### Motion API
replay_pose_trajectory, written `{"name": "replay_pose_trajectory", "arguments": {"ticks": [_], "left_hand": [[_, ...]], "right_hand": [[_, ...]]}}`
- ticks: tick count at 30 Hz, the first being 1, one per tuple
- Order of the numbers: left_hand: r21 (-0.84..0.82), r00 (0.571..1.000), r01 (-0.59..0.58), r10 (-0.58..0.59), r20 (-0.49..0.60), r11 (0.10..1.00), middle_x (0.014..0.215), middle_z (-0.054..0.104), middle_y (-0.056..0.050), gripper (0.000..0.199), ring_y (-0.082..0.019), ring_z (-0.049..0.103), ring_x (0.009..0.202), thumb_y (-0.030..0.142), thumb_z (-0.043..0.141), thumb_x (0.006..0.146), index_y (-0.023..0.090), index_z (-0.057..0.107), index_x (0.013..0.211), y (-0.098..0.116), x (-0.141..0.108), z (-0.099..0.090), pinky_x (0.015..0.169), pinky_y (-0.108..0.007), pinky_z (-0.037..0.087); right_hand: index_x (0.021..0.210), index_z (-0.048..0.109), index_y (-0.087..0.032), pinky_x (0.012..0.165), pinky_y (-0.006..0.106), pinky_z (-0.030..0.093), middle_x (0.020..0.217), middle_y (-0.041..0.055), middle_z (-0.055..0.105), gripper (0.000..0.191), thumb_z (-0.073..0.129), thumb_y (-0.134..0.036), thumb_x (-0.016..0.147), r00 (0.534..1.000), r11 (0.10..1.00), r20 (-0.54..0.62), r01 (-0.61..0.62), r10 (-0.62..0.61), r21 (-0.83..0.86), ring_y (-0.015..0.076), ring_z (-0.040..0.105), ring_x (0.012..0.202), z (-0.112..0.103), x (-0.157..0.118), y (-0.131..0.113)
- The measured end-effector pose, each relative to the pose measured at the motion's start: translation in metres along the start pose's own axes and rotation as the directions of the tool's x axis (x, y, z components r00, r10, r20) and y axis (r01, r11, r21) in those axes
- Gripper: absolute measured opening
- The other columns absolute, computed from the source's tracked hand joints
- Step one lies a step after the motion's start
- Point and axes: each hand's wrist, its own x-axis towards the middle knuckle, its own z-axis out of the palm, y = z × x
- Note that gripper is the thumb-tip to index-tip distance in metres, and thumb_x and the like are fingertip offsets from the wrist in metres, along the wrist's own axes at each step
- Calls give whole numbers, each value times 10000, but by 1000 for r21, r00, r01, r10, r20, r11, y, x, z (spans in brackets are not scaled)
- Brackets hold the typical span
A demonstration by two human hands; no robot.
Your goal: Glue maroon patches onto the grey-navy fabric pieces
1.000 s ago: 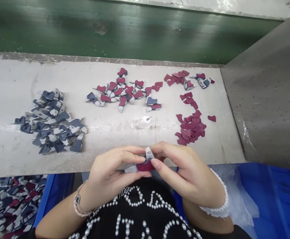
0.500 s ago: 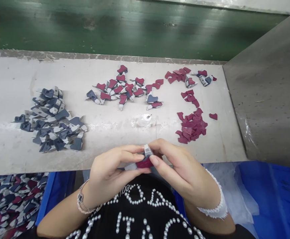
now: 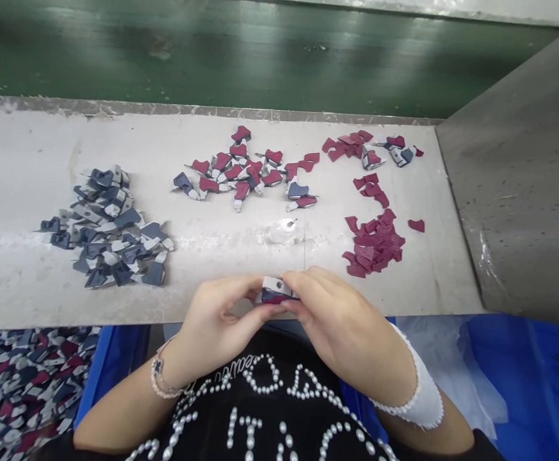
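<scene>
Between my two hands, at the table's front edge, is a small grey, dark blue and maroon plastic part (image 3: pixel 275 288), its grey side with a round hole turned up. My left hand (image 3: pixel 231 314) grips its left end between thumb and fingers. My right hand (image 3: pixel 330 310) closes on its right end, thumb along the lower edge; its other fingertips are hidden. Beyond the hands lie a group of parts with maroon faces (image 3: pixel 241 171), a heap of grey and blue parts (image 3: pixel 120 234) to the left, and a pile of loose maroon pieces (image 3: pixel 378 243) to the right.
A small white bottle with a thin tip (image 3: pixel 282 230) lies mid-table. Smaller maroon pieces (image 3: pixel 349 144) lie at the back right. A metal panel (image 3: pixel 524 173) bounds the right side, a green wall (image 3: pixel 212 57) the back. A blue bin (image 3: pixel 87 384) full of parts stands lower left.
The part has been turned in my hands, so its holed grey side now shows instead of its maroon face. Both hands have shifted slightly, still holding it.
</scene>
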Motion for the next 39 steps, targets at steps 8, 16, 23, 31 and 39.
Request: {"name": "replay_pose_trajectory", "arguments": {"ticks": [8, 16, 23, 31, 39], "left_hand": [[-169, 998, 61, -56, 36, 984, 694, 706, 17, 122, -140, 667, 590, 156, 721, 823, 222, 681, 918, -6, 4, 6, 519, -238, 561], [-767, 894, 447, -258, 366, 460, 811, 779, -37, 154, -176, 768, 742, 256, 790, 809, 192, 686, 902, -11, -2, 18, 672, -231, 652], [-767, 796, 602, -252, 551, 222, 855, 790, -74, 341, -197, 772, 691, 344, 875, 700, 212, 710, 968, -19, -8, 17, 567, -190, 633], [-681, 831, 553, -263, 490, 480, 725, 755, -22, 170, -169, 743, 680, 258, 832, 750, 183, 705, 835, -13, -7, 12, 649, -222, 619], [-514, 896, 419, -247, 370, 749, 841, 784, -48, 188, -207, 744, 671, 371, 744, 812, 230, 699, 929, -29, 8, -8, 590, -244, 598]], "right_hand": [[1071, 559, -143, 669, 336, 446, 856, 77, 604, 177, 395, -141, 1004, 989, 994, 105, 101, -106, 51, 215, 518, 771, -9, 5, 18], [973, 552, -173, 702, 323, 448, 834, 43, 637, 219, 369, -261, 1053, 980, 983, 197, -52, 17, 176, 186, 575, 760, -16, 11, 9], [852, 527, -201, 636, 274, 415, 726, -12, 605, 325, 339, -363, 1062, 981, 956, 178, -125, 79, 267, 139, 556, 661, -19, 15, 7], [849, 564, -180, 642, 265, 397, 799, 0, 572, 167, 595, -317, 940, 977, 993, 201, 55, -75, 103, 148, 525, 720, -13, 12, 6], [1055, 633, -211, 721, 289, 478, 906, 14, 676, 228, 607, -410, 947, 993, 997, 94, -68, 65, 29, 171, 619, 802, -51, 10, 28]]}}
